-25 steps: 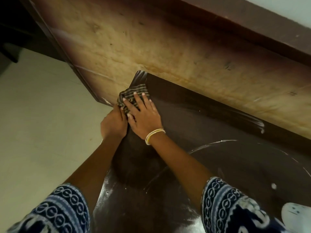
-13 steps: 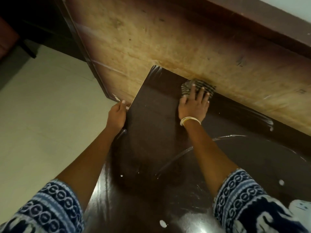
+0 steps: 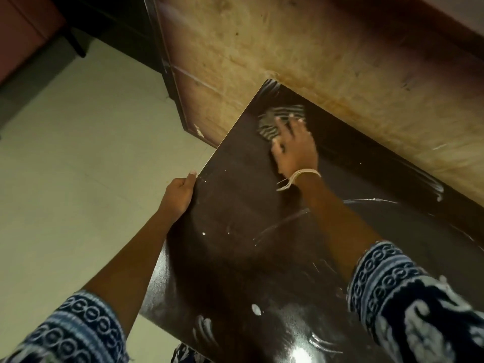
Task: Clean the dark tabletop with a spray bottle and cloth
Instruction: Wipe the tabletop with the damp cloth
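No readable text, label or number shows anywhere

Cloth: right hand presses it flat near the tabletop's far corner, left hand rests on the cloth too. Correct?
Not quite. The left hand is not on the cloth; it grips the tabletop at its left edge, as the head view shows. The right hand does press the cloth flat near the far corner.

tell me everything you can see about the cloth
The cloth is a small crumpled rag with dark and pale stripes, looks like woven fabric, blurred by motion. It lies bunched on the dark tabletop near its far left corner, close to the wooden panel. The right hand presses on it with spread fingers, covering its near part.
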Demonstrator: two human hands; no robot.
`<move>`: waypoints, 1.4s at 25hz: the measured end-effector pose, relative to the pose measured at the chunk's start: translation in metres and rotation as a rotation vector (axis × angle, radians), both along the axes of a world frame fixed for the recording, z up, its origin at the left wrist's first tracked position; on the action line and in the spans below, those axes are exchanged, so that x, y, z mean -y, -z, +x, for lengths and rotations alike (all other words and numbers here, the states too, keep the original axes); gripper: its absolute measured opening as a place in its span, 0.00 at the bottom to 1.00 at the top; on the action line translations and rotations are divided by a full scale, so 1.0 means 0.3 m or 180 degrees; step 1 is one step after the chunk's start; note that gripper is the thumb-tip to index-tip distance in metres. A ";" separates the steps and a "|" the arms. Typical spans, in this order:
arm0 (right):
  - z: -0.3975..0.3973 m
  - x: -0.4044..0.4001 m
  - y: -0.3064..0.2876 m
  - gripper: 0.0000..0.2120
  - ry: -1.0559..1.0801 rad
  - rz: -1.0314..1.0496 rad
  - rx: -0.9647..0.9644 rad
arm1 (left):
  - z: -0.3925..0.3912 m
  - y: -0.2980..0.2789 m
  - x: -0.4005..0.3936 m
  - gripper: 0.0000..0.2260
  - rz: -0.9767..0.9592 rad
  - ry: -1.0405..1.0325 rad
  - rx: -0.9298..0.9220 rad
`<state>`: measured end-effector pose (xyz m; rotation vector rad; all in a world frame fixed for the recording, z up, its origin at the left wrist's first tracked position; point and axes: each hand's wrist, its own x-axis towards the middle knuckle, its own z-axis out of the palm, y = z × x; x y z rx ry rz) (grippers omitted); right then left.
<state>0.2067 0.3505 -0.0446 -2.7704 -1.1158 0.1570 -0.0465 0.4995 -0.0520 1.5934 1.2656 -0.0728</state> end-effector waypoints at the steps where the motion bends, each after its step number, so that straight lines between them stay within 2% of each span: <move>1: 0.078 0.058 -0.003 0.28 0.0461 0.0026 -0.0018 | 0.001 -0.006 0.006 0.28 0.0076 0.0010 -0.0007; 4: 0.145 0.158 -0.015 0.28 0.1438 -0.0041 -0.0167 | 0.007 -0.025 0.017 0.26 0.0242 0.0057 0.0075; 6: 0.053 0.113 -0.013 0.29 0.1394 -0.0106 -0.0090 | 0.007 -0.030 0.018 0.23 0.0240 0.0055 0.0112; 9: -0.247 0.053 -0.024 0.29 0.0013 -0.0046 -0.0021 | 0.000 -0.024 0.016 0.23 0.0212 0.0125 0.0164; 13: -0.667 0.168 -0.039 0.29 -0.2091 -0.0210 -0.0341 | -0.027 -0.023 0.008 0.26 -0.0021 0.0178 0.0272; 15: -0.658 0.200 -0.045 0.28 -0.2862 -0.0306 -0.0329 | -0.042 -0.033 0.011 0.27 -0.0131 0.0280 0.0242; 16: -0.588 0.190 -0.043 0.27 -0.2991 -0.0286 -0.0214 | -0.048 -0.036 0.015 0.28 -0.0134 0.0338 0.0220; 18: -0.390 0.160 -0.022 0.27 -0.2430 -0.0164 0.0009 | -0.058 -0.036 0.024 0.29 -0.0095 0.0413 0.0148; 20: -0.143 0.165 -0.009 0.28 -0.1158 -0.0021 0.0179 | -0.070 -0.024 0.030 0.30 -0.0021 0.0468 0.0082; 22: 0.039 0.208 -0.008 0.30 -0.0018 0.0000 0.0089 | -0.083 -0.011 0.032 0.30 0.0062 0.0441 0.0042; 24: 0.072 0.211 -0.009 0.30 0.0869 -0.0085 -0.0119 | -0.087 -0.008 0.039 0.30 0.0105 0.0404 0.0004; 26: -0.032 0.149 -0.017 0.30 0.0990 -0.0145 -0.0024 | -0.084 -0.016 0.044 0.30 0.0127 0.0375 -0.0021; 28: -0.220 0.096 -0.033 0.29 0.0291 -0.0084 0.0017 | -0.095 -0.028 0.049 0.30 0.0178 0.0341 -0.0096; 33: -0.883 0.244 -0.031 0.28 -0.2607 -0.0090 -0.0345 | -0.201 0.001 0.061 0.30 0.0270 0.0390 -0.0040; 35: -0.952 0.293 -0.026 0.27 -0.3369 -0.0310 -0.0358 | -0.217 0.007 0.066 0.31 0.0278 0.0327 -0.0044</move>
